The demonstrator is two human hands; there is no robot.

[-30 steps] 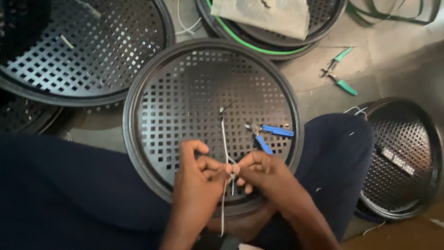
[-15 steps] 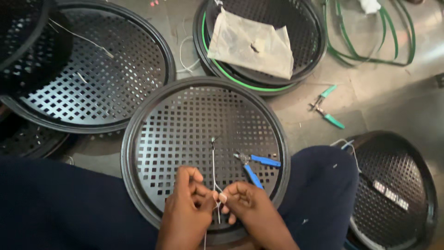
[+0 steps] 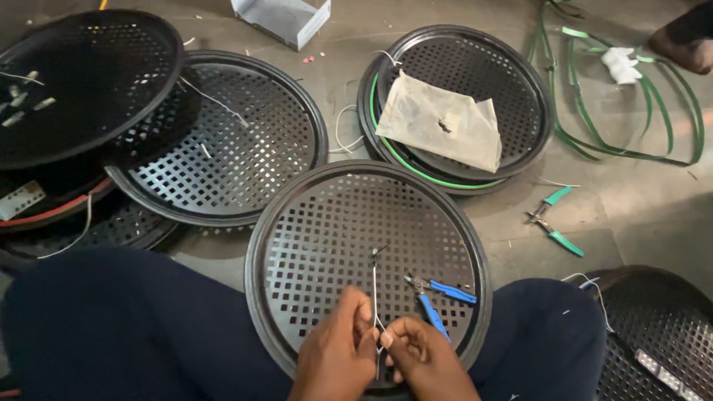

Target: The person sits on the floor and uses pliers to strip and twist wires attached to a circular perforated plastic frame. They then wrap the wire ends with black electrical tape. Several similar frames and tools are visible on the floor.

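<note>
Left hand (image 3: 338,353) and right hand (image 3: 425,360) both pinch thin white wire (image 3: 374,297) over perforated black tray (image 3: 297,245); wire looks light, springy, best gripped near its lower end.

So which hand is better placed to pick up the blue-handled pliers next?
Probably the right hand: the blue-handled pliers lie on the perforated round tray just above it. The left hand sits farther off, across the thin white wire both hands pinch.
</note>
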